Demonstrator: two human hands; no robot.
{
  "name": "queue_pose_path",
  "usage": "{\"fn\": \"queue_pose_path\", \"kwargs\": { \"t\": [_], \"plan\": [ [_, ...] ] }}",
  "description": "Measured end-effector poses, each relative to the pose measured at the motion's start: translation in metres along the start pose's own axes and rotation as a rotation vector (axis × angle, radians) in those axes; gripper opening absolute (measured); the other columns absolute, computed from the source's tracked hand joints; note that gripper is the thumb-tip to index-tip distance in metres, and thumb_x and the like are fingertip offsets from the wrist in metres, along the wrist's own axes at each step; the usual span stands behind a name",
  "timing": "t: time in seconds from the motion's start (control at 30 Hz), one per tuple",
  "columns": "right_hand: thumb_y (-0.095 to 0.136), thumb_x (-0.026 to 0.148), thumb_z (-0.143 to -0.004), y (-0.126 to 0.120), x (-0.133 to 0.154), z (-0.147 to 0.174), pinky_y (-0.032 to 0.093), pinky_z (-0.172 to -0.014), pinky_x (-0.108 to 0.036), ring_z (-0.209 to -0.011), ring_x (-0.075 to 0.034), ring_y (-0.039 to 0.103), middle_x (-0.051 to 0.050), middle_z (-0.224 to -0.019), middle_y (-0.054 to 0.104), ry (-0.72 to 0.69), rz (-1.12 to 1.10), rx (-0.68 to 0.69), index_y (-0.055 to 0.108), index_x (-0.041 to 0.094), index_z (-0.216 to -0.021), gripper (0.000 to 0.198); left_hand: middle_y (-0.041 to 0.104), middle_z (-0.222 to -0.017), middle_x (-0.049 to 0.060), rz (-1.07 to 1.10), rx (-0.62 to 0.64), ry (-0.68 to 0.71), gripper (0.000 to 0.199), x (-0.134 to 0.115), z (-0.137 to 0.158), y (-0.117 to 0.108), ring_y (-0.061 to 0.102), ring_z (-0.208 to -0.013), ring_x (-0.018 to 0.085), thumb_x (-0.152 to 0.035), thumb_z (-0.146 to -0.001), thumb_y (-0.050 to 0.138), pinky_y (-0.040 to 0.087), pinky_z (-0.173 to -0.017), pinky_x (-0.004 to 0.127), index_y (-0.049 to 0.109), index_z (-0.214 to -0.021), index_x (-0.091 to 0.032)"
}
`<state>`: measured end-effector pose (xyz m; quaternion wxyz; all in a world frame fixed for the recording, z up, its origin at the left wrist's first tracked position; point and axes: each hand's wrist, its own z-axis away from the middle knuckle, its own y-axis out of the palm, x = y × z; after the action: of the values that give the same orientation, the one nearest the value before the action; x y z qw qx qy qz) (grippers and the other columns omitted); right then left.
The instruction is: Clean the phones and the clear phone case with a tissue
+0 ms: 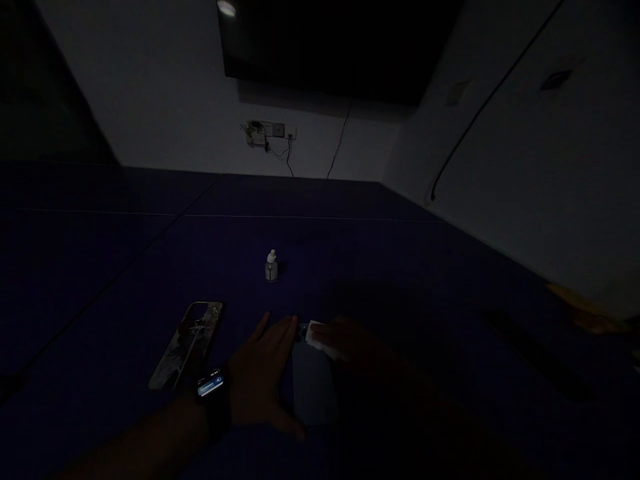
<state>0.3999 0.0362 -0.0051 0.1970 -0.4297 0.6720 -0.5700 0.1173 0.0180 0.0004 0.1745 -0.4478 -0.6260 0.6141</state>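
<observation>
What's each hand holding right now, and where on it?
The right hand pinches a small white wipe at its right end, pressed on the phone. The left hand lies flat on the phone's left edge, gripping nothing.

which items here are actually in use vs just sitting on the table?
In use:
- phone, lying flat under both hands
- white wipe, pressed on it by the right hand
- left hand, steadying the phone's edge

Lying about:
- phone case, left of the hands
- small bottle, standing farther back
- dark flat object, far right
</observation>
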Motion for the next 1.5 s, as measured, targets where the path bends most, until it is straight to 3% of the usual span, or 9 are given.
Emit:
{"fn": "queue_pose_path", "kwargs": {
  "t": [0.1, 0.27, 0.43, 0.6, 0.83, 1.0, 1.2, 1.33, 1.5],
  "plan": [
    [0.048, 0.014, -0.092, -0.0012, 0.0006, -0.0042, 0.050, -0.093, -0.037, -0.112, -0.021, 0.063, -0.011, -0.139, 0.061, 0.018, 0.009, -0.018, 0.056, 0.021, -0.137, 0.046, 0.025, -0.159, 0.028, -0.003, 0.006, 0.004, 0.144, -0.0001, -0.0001, -0.0006, 0.031, -0.145, 0.044, -0.088, -0.061, 0.063, 0.010, -0.120, 0.065, -0.013, -0.157, -0.012],
    [0.051, 0.019, -0.094, -0.0024, 0.0021, -0.0027, 0.053, -0.085, -0.034, -0.103, -0.020, 0.065, -0.008, -0.130, 0.067, 0.000, -0.027, -0.016, 0.060, 0.025, -0.133, 0.040, 0.025, -0.159, 0.027, -0.009, -0.005, 0.005, 0.145, 0.0020, 0.0003, 0.0011, 0.032, -0.144, 0.045, -0.090, -0.060, 0.061, 0.010, -0.120, 0.066, -0.013, -0.157, -0.012],
    [0.046, 0.017, -0.095, 0.0003, 0.0013, -0.0033, 0.050, -0.093, -0.037, -0.113, -0.021, 0.062, -0.010, -0.137, 0.062, -0.007, -0.028, -0.030, 0.057, 0.022, -0.137, 0.043, 0.025, -0.159, 0.028, -0.027, 0.015, 0.007, 0.146, 0.0016, 0.0004, 0.0008, 0.032, -0.145, 0.044, -0.091, -0.061, 0.061, 0.011, -0.120, 0.066, -0.017, -0.156, -0.012],
    [0.049, 0.021, -0.094, -0.0058, 0.0003, 0.0000, 0.052, -0.087, -0.036, -0.106, -0.021, 0.064, -0.009, -0.131, 0.067, -0.034, -0.059, -0.041, 0.058, 0.026, -0.135, 0.042, 0.026, -0.159, 0.029, -0.010, -0.003, 0.007, 0.149, 0.0020, 0.0003, 0.0017, 0.033, -0.144, 0.046, -0.090, -0.058, 0.064, 0.011, -0.119, 0.066, -0.016, -0.156, -0.012],
    [0.047, 0.018, -0.093, -0.0004, -0.0004, -0.0013, 0.050, -0.092, -0.038, -0.114, -0.022, 0.063, -0.011, -0.135, 0.063, 0.024, -0.027, -0.053, 0.057, 0.022, -0.136, 0.044, 0.023, -0.160, 0.028, -0.021, -0.003, 0.007, 0.145, 0.0008, 0.0014, 0.0006, 0.032, -0.144, 0.044, -0.091, -0.062, 0.060, 0.011, -0.120, 0.066, -0.019, -0.156, -0.013],
    [0.050, 0.020, -0.094, -0.0008, 0.0012, -0.0004, 0.052, -0.086, -0.034, -0.104, -0.021, 0.065, -0.008, -0.131, 0.067, -0.032, -0.045, -0.030, 0.057, 0.027, -0.136, 0.043, 0.022, -0.160, 0.027, -0.021, -0.024, 0.026, 0.146, 0.0020, 0.0015, 0.0022, 0.033, -0.144, 0.044, -0.092, -0.061, 0.059, 0.012, -0.120, 0.066, -0.019, -0.155, -0.013],
    [0.048, 0.016, -0.091, 0.0004, -0.0027, -0.0013, 0.048, -0.096, -0.040, -0.113, -0.023, 0.063, -0.008, -0.133, 0.065, 0.006, 0.015, -0.059, 0.059, 0.024, -0.133, 0.043, 0.023, -0.160, 0.026, -0.024, -0.012, 0.011, 0.146, 0.0033, 0.0011, 0.0032, 0.032, -0.144, 0.045, -0.092, -0.061, 0.059, 0.012, -0.120, 0.065, -0.019, -0.156, -0.013],
    [0.053, 0.017, -0.090, -0.0056, 0.0016, -0.0006, 0.052, -0.088, -0.036, -0.102, -0.022, 0.067, -0.007, -0.125, 0.070, -0.036, -0.015, -0.042, 0.063, 0.025, -0.126, 0.038, 0.022, -0.161, 0.026, -0.021, 0.004, 0.018, 0.144, 0.0029, 0.0010, 0.0015, 0.032, -0.145, 0.045, -0.091, -0.062, 0.059, 0.013, -0.120, 0.066, -0.019, -0.156, -0.014],
    [0.048, 0.016, -0.094, -0.0017, 0.0046, -0.0085, 0.052, -0.089, -0.036, -0.104, -0.021, 0.065, -0.006, -0.133, 0.066, 0.027, -0.005, -0.015, 0.060, 0.026, -0.132, 0.041, 0.023, -0.160, 0.027, -0.008, -0.002, 0.015, 0.143, 0.0017, 0.0014, 0.0005, 0.031, -0.145, 0.045, -0.089, -0.062, 0.062, 0.012, -0.120, 0.066, -0.014, -0.157, -0.013]
  ]
}}
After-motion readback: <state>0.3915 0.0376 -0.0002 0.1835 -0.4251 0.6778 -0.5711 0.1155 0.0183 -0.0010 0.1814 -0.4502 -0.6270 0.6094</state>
